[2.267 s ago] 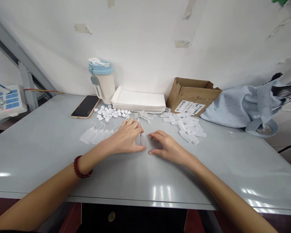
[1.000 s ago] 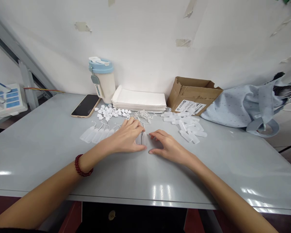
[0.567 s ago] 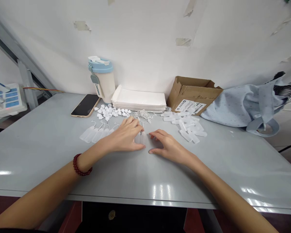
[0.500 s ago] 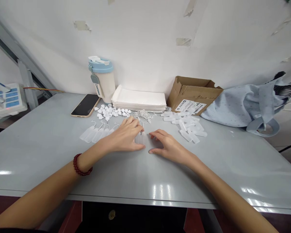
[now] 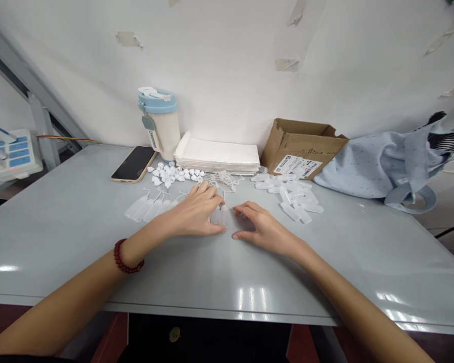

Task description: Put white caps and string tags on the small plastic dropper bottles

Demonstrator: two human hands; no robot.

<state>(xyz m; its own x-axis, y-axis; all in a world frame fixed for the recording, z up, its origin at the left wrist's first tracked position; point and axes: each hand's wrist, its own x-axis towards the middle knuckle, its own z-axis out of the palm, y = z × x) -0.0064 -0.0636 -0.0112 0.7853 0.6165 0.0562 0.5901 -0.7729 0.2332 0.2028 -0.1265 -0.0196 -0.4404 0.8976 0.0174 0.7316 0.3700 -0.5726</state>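
Note:
My left hand lies on the grey table with its fingers stretched out. Its index finger and thumb rest against two small translucent plastic bottles that lie side by side. My right hand rests just right of them, fingers arched and apart with the tips on the table, holding nothing. A row of capped bottles with loops lies left of my left hand. Behind it lie several white caps and white strings. A heap of uncapped bottles lies to the right.
Along the wall stand a blue-lidded cup, a phone, a stack of white bags, an open cardboard box and a light blue cloth bag. A device with blue buttons sits at the far left.
Both hands have stayed in the same place over the two bottles. Only the camera has shifted slightly.

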